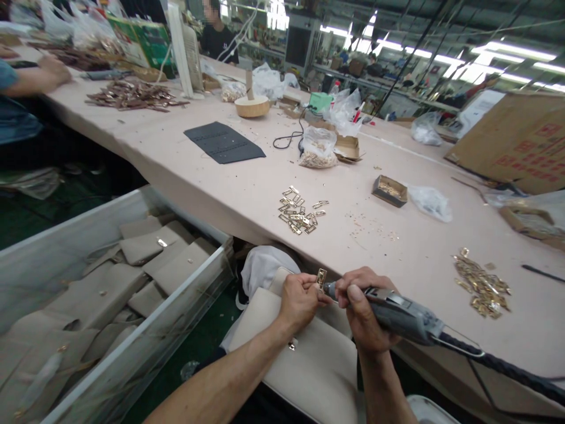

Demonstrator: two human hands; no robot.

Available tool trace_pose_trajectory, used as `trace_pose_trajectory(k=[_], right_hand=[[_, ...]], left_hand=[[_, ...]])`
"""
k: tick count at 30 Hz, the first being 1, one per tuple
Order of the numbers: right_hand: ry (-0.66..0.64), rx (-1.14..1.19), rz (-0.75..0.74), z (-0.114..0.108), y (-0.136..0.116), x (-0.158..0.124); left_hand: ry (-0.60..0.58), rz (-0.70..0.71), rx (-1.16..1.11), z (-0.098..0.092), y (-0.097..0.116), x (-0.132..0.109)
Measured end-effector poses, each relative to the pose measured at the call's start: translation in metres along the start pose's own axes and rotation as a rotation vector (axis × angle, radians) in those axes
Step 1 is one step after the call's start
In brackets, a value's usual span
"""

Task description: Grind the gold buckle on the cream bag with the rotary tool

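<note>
Gold clasp plate [322,277] pinched upright in left hand [300,301] fingertips, just off the worktop [247,194] near edge, above a beige bag [304,359] in the lap. Right hand [364,312] wrapped tight around grey rotary tool [399,318], tip touching the plate. Loose gold plates [300,213] lie near the edge; another pile [482,285] toward the right. Clear bin [132,341] of beige pieces stands left.

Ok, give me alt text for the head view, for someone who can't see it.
The left hand pinches a small gold plate while the right hand holds a grey electric screwdriver tip to it, above a beige bag. More gold plates lie on the table.
</note>
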State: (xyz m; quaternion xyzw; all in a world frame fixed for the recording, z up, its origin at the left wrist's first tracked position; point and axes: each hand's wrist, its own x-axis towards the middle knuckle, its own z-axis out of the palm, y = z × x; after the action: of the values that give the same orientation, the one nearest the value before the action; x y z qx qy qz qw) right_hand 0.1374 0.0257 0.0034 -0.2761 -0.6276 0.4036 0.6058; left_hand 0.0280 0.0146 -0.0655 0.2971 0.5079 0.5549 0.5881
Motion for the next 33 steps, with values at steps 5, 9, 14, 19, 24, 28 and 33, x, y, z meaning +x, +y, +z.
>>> trace_pose_trajectory(k=[5, 9, 14, 19, 24, 28, 33], right_hand=[[-0.172, -0.015, -0.028, 0.001, -0.006, 0.009], [-0.317, -0.003, 0.004, 0.001, -0.005, 0.021], [-0.362, 0.017, 0.105, -0.005, 0.006, 0.032], [-0.373, 0.053, 0.166, -0.01, 0.011, 0.037], [-0.408, 0.07, 0.194, -0.008, 0.011, 0.039], [-0.467, 0.048, 0.173, -0.006, 0.011, 0.04], [-0.459, 0.055, 0.095, -0.001, 0.008, 0.035]], left_hand=[[-0.033, 0.049, 0.013, -0.001, 0.007, -0.002], [-0.045, 0.071, 0.036, -0.003, 0.009, -0.002], [-0.061, 0.072, 0.024, -0.003, -0.002, 0.001], [-0.055, 0.035, -0.028, -0.003, -0.013, 0.004], [-0.054, 0.029, -0.025, -0.004, -0.016, 0.004], [-0.06, 0.045, -0.026, -0.004, -0.014, 0.002], [-0.051, 0.073, -0.031, -0.004, -0.009, -0.002]])
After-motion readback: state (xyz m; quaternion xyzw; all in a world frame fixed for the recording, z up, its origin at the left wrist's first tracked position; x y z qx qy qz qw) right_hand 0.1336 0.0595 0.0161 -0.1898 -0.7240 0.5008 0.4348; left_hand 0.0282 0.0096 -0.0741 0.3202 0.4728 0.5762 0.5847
